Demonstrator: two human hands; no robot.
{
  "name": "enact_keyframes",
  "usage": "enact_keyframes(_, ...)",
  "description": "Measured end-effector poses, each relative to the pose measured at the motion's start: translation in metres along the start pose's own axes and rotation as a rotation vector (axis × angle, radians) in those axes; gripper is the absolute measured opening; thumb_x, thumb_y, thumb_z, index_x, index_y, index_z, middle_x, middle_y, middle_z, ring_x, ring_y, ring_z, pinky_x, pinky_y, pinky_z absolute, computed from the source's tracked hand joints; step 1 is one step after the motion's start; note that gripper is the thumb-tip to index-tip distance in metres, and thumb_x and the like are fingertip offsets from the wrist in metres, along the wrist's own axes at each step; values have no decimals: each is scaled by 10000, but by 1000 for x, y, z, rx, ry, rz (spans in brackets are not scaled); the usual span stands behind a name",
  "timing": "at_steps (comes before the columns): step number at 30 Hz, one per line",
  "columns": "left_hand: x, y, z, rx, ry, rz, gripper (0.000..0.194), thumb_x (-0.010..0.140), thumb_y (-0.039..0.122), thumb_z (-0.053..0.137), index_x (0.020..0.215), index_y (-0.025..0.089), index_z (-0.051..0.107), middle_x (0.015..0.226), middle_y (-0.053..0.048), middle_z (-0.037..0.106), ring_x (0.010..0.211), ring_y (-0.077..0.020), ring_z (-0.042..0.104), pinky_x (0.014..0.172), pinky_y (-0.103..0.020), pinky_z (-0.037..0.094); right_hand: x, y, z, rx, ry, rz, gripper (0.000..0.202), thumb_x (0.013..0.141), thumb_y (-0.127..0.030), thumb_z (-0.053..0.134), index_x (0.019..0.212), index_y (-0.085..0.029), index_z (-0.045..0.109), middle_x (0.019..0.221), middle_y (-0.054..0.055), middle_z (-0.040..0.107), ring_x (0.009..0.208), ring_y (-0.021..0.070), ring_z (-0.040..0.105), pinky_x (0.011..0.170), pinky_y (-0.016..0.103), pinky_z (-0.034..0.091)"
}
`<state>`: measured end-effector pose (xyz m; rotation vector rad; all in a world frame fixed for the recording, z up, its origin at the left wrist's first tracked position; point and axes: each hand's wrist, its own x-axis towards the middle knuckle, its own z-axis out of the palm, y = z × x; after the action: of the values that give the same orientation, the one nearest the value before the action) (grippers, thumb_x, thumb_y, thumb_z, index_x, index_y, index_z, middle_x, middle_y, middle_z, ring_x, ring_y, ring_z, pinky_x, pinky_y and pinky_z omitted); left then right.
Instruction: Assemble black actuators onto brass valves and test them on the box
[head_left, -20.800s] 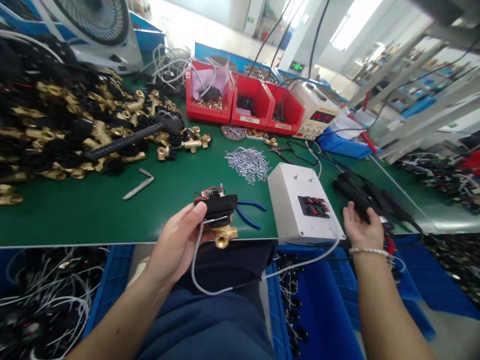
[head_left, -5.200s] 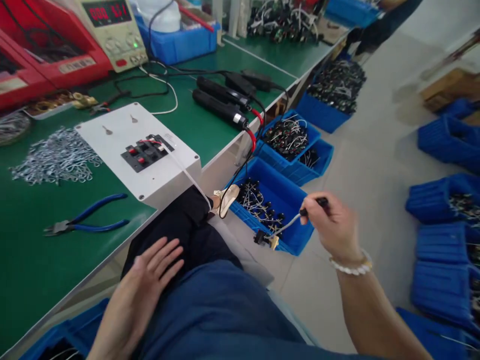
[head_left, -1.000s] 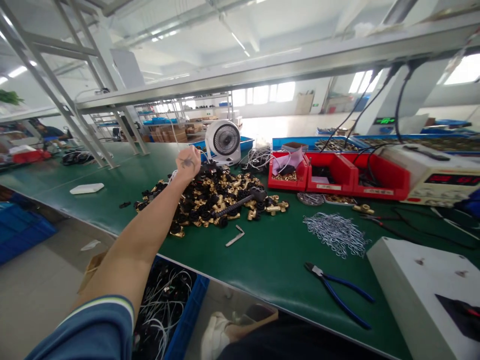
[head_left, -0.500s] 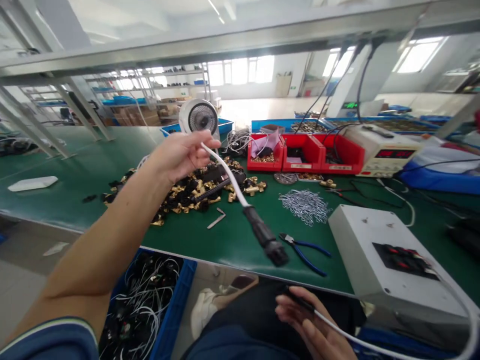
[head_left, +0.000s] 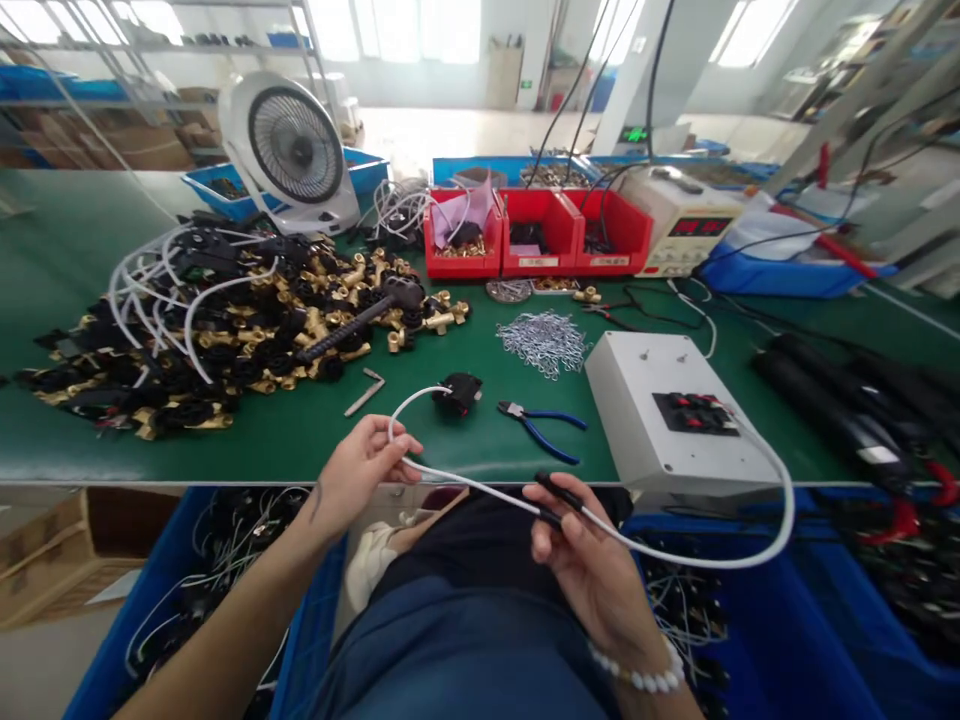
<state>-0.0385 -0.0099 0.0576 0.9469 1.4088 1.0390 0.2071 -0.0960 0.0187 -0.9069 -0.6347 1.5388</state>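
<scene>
Between the fingertips of my left hand (head_left: 375, 465), which is closed, runs a white cable (head_left: 472, 486). One end of this cable loops up to a small black housing (head_left: 459, 394) lying on the green bench. Its other end enters my right hand (head_left: 589, 535), at a black plug. Those closed fingers also grip a black cable connector (head_left: 561, 490), whose white lead (head_left: 697, 560) curves round to the grey switch box (head_left: 660, 410). Fingers partly cover both connector ends, and I cannot tell whether they touch. Blue-handled cutting pliers (head_left: 544, 430) lie just beyond.
A heap of brass and black valve parts (head_left: 315, 325) covers the bench's left side. Silver clips (head_left: 544, 342) lie before red bins (head_left: 540, 235). A fan (head_left: 296, 150) and a power supply (head_left: 686, 225) stand behind. Blue crates (head_left: 319, 600) sit below the bench edge.
My left hand has come down and nearer. The black plug has passed from hanging free on its cable into my right hand, beside the other connector. The head view has shifted; the black housing now shows.
</scene>
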Motion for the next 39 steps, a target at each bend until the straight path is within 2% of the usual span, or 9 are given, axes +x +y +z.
enact_keyframes(2,-14,-7,-3,102,160,118,264,733,160,781,937,207,620,963,-43,682,767,-181,657,706,-287,579,3,1,4,23,41,-64,388,834,-421,830,1130,-271,628,1025,28,695,684,112,622,658,261,564)
enact_keyframes(5,-36,-15,10,383,414,632,275,785,169,760,1024,237,643,1165,-56,641,1111,-232,613,988,-341,527,5,4,12,24,17,-102,299,891,-423,762,1090,-253,617,936,-1,638,647,101,622,613,244,547)
enact_keyframes(6,-43,-17,19,470,387,822,225,828,169,724,1027,234,642,1165,-61,652,1140,-239,617,1024,-368,515,5,5,14,18,0,-111,275,912,-417,735,1095,-249,618,928,-1,633,620,95,609,591,241,534)
enact_keyframes(8,-52,-19,41,559,100,1000,143,914,150,633,1036,225,629,1105,-54,699,1069,-209,675,960,-346,552,4,5,19,7,-27,-137,233,941,-393,698,1107,-245,628,916,2,638,585,80,579,563,225,504)
enact_keyframes(10,-54,-21,60,574,-194,939,121,965,182,594,1082,200,619,1031,-49,742,942,-181,727,810,-283,585,3,3,21,-15,-45,-165,231,953,-368,686,1150,-254,650,946,12,661,581,68,564,553,210,485)
enact_keyframes(12,-52,-21,71,560,-302,831,106,995,211,578,1082,181,631,941,-34,760,824,-160,739,704,-244,575,3,-4,20,-69,-57,-206,270,966,-352,676,1222,-270,662,995,31,696,580,66,569,561,215,494)
enact_keyframes(20,-54,-12,56,518,-143,889,133,987,181,622,1067,141,719,882,-20,710,799,-105,686,760,-173,543,-1,-28,13,-197,60,-447,176,983,-389,683,1085,-278,775,745,-8,660,571,57,562,580,196,469)
enact_keyframes(27,-62,-2,52,542,-112,956,104,976,154,638,1039,126,716,873,2,703,768,-57,663,737,-111,516,-6,-26,25,-245,-1,-436,162,1011,-370,646,1055,-263,759,756,-19,648,603,55,598,599,182,481)
enact_keyframes(39,-64,1,53,572,-173,914,253,1057,252,490,990,146,710,807,-2,732,742,-96,696,725,-170,543,-9,-25,26,-261,-4,-436,165,1013,-382,643,1067,-271,753,758,-24,664,598,52,606,599,180,475)
